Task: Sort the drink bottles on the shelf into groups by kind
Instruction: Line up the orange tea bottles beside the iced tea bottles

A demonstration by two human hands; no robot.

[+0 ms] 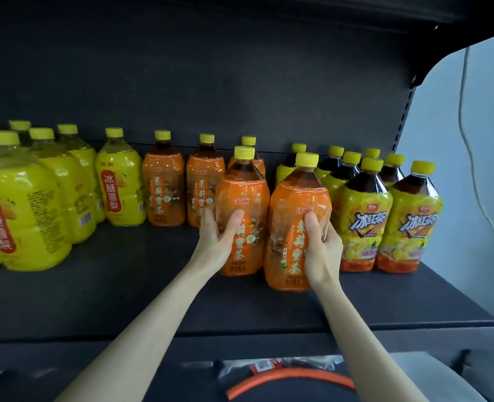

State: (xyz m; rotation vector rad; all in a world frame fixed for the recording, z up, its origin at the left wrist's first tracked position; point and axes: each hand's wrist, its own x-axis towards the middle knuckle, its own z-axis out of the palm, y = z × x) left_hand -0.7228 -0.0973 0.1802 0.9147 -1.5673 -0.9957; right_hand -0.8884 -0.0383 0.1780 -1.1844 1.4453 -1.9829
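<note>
Mid-frame, our left hand grips one orange bottle, our right hand a second orange bottle; glossy wrap may let either slip.

A shop: a dark retail shelf stocked with rows of labelled drink bottles.
</note>
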